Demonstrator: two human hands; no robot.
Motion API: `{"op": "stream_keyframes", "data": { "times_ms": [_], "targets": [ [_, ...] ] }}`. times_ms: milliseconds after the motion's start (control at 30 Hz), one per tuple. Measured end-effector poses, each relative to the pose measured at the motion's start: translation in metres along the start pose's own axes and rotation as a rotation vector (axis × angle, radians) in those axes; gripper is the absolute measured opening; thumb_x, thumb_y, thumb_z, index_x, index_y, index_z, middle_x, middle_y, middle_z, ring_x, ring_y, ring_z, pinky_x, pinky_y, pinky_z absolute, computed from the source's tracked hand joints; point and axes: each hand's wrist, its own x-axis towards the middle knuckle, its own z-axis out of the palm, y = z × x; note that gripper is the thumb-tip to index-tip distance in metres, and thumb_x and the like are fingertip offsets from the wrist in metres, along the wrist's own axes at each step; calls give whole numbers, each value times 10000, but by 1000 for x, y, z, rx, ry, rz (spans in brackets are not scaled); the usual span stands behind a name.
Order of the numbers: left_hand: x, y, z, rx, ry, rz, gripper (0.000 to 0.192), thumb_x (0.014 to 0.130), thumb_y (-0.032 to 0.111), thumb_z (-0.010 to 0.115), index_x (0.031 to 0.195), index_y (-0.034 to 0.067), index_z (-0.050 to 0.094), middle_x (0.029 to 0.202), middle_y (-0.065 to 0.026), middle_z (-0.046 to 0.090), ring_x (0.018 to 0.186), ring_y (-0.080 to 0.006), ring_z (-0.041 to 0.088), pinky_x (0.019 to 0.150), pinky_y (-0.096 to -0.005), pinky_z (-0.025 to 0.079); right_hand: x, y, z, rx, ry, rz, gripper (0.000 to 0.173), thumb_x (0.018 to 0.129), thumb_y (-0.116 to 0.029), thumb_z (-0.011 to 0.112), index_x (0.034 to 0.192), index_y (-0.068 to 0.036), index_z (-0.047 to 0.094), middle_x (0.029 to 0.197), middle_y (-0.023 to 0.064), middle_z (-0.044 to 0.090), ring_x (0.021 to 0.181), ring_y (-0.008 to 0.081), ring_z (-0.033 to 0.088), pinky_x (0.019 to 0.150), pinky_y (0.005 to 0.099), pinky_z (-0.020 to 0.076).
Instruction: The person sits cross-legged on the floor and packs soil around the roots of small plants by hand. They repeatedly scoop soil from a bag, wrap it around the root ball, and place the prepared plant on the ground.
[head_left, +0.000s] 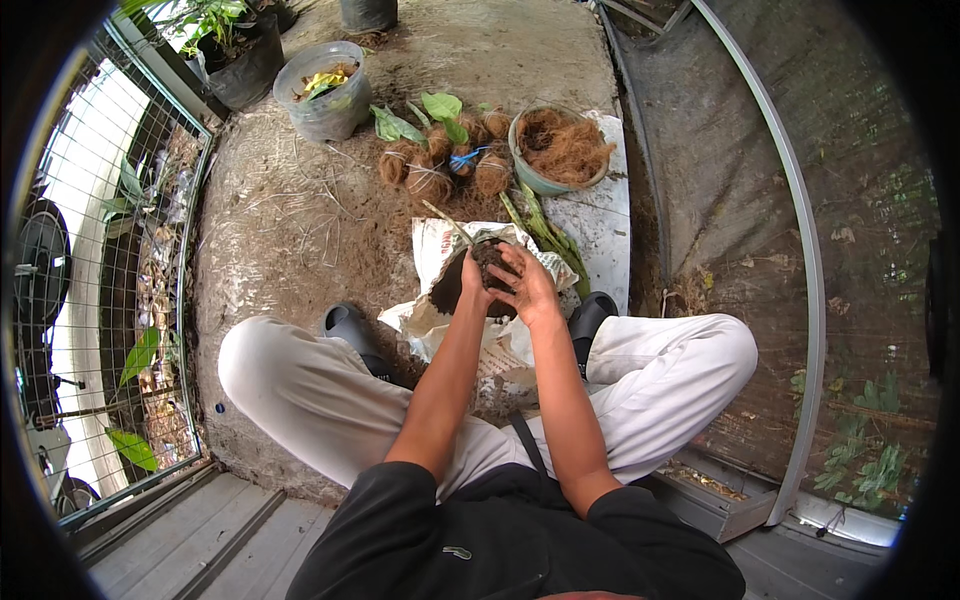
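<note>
Above an open white sack (431, 240) of dark soil (448, 289), a clump of moist soil (491, 259) sits between my two hands. My left hand (475, 277) cups its left side, and my right hand (532, 283) presses on it from the right with fingers somewhat spread. A thin pale stem (448, 220) points up and left from beside the clump; its lower end is hidden by my left hand. Soil clings to my right fingers. Just beyond the sack lie several fibre-wrapped balls (429, 181) tied with string, some bearing green leaves (442, 106).
A green pot (551, 185) of brown coconut fibre stands on a white board (607, 232). Thick green stems (555, 240) lie right of the sack. Loose strings (300, 191) and a clear plastic tub (328, 112) are at left. Wire mesh (112, 300) and dark netting (750, 187) flank the floor.
</note>
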Motion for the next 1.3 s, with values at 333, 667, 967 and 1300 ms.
{"op": "stream_keyframes", "data": {
  "times_ms": [333,667,967,1300],
  "targets": [
    [-18,-27,21,121,62,-146,442,1065,447,369,1068,94,636,1032,-110,690,858,-302,675,828,-431,552,58,42,-27,-480,295,-601,430,1020,-403,558,1117,-22,734,1100,129,729,1045,254,670,921,363,482],
    [-53,-31,65,819,518,151,635,1058,492,316,1312,-18,596,1278,-195,638,1136,-382,622,953,-496,480,80,66,-33,-191,168,-365,383,1047,-349,515,1144,-55,740,1145,90,719,1005,208,665,916,355,499],
    [-60,-29,79,1382,457,306,809,1021,621,189,1387,-26,507,1350,-315,557,1293,-488,480,1101,-525,334,107,87,-58,521,-185,-92,342,1036,-336,489,1228,-91,630,1105,74,705,979,226,673,901,377,524],
    [-88,28,91,1865,-194,1002,571,1012,455,479,1382,22,520,1414,-236,524,1377,-425,420,1165,-502,295,81,52,-44,734,-235,85,295,1007,-322,492,1129,-126,674,1028,31,731,936,227,701,844,379,567]
  ]
}}
